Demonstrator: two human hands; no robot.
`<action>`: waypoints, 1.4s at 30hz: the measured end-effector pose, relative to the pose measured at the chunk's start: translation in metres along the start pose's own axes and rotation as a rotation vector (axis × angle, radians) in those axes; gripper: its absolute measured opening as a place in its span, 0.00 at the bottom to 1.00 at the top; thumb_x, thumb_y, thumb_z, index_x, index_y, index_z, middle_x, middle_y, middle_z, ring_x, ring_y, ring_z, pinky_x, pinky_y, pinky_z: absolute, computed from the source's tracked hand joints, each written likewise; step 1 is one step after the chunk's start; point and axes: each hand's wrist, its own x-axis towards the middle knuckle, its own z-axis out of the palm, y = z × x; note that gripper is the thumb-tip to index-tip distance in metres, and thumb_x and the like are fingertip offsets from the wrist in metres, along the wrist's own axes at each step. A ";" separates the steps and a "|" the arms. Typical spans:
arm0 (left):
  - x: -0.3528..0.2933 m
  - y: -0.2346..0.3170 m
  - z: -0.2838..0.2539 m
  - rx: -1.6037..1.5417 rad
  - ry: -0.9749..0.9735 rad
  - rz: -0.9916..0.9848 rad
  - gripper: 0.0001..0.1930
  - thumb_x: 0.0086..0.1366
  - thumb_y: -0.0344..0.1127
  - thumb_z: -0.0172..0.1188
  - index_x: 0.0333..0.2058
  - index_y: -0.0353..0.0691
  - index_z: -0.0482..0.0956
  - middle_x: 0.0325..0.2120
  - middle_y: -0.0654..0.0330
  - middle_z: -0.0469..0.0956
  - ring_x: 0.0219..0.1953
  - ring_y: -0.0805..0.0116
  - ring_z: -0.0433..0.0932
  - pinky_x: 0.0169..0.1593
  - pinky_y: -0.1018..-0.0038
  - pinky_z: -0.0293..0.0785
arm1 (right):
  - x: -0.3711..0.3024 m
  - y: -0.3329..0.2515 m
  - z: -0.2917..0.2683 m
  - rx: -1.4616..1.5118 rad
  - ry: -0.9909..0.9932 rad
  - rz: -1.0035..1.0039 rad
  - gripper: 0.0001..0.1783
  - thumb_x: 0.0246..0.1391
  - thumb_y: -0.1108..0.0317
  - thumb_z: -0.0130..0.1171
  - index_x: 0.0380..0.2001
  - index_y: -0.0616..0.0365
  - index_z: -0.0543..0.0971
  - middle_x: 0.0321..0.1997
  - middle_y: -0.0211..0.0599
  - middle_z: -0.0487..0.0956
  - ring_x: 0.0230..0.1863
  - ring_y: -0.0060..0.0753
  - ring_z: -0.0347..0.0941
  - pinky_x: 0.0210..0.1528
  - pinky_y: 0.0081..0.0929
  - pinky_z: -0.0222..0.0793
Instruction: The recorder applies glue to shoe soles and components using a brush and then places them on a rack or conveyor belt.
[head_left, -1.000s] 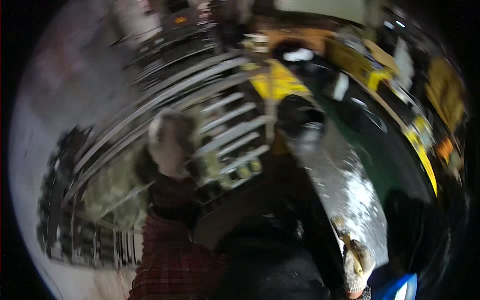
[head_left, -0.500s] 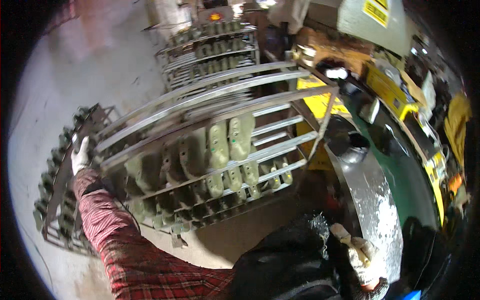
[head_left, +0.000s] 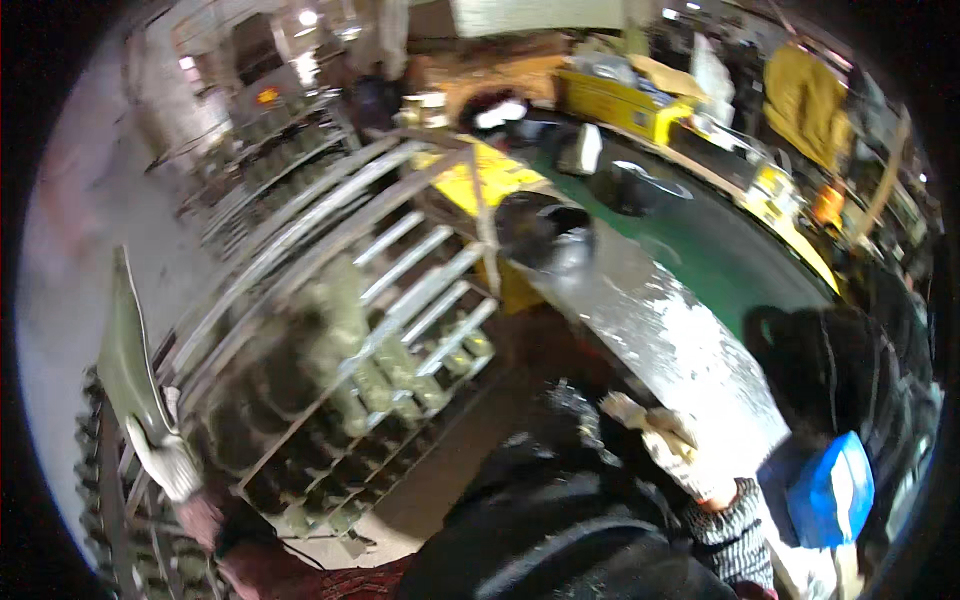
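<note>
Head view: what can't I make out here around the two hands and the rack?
- Green pieces on the metal rack: motion blur hides their shape.
- Left hand: gloved, gripping a flat green board; its lower end is hidden behind the glove.
- Right hand: blurred, its palm side is hidden.
- Blue object: dark clothing covers its edge.

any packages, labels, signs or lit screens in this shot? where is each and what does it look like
Yellow box: far side of the green table, long and rectangular, top open.
White panel: top edge, centre, wide pale rectangle; too blurred to tell if it is a sign.
Orange light: upper left, on a machine, small glowing patch.
Blue container: lower right, rounded, bright blue.
</note>
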 end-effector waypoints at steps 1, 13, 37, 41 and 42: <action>-0.029 -0.025 0.032 -0.097 -0.107 -0.100 0.26 0.67 0.49 0.56 0.58 0.40 0.66 0.52 0.48 0.74 0.51 0.52 0.76 0.48 0.60 0.78 | -0.009 -0.007 -0.012 -0.145 0.073 -0.087 0.20 0.59 0.63 0.58 0.51 0.61 0.73 0.47 0.45 0.77 0.45 0.39 0.76 0.43 0.33 0.76; -0.278 -0.249 0.257 -0.526 -0.809 -1.523 0.40 0.64 0.62 0.49 0.57 0.28 0.62 0.39 0.39 0.74 0.33 0.49 0.74 0.30 0.61 0.74 | -0.190 -0.025 -0.205 -0.366 1.475 0.074 0.15 0.57 0.57 0.61 0.29 0.60 0.80 0.20 0.28 0.76 0.24 0.17 0.67 0.30 0.18 0.63; -0.306 -0.367 0.194 -0.798 -0.825 -2.333 0.48 0.55 0.78 0.44 0.63 0.45 0.63 0.51 0.42 0.72 0.40 0.37 0.79 0.33 0.45 0.79 | 0.102 0.002 -0.074 0.002 0.455 -0.308 0.17 0.53 0.62 0.66 0.41 0.63 0.80 0.31 0.38 0.81 0.31 0.27 0.77 0.35 0.23 0.73; -0.319 -0.384 0.171 -0.700 -0.847 -2.143 0.43 0.61 0.73 0.41 0.64 0.45 0.61 0.56 0.48 0.70 0.52 0.45 0.75 0.50 0.50 0.75 | 0.048 0.032 -0.060 -0.095 0.342 -0.116 0.14 0.59 0.63 0.58 0.38 0.65 0.80 0.31 0.37 0.81 0.30 0.24 0.76 0.33 0.23 0.74; -0.318 -0.381 0.174 -0.698 -0.852 -2.150 0.43 0.61 0.72 0.41 0.64 0.45 0.61 0.57 0.49 0.70 0.52 0.46 0.74 0.51 0.51 0.75 | 0.051 0.012 -0.060 -0.218 0.318 -0.337 0.09 0.56 0.66 0.60 0.34 0.62 0.80 0.29 0.35 0.81 0.31 0.22 0.77 0.33 0.21 0.74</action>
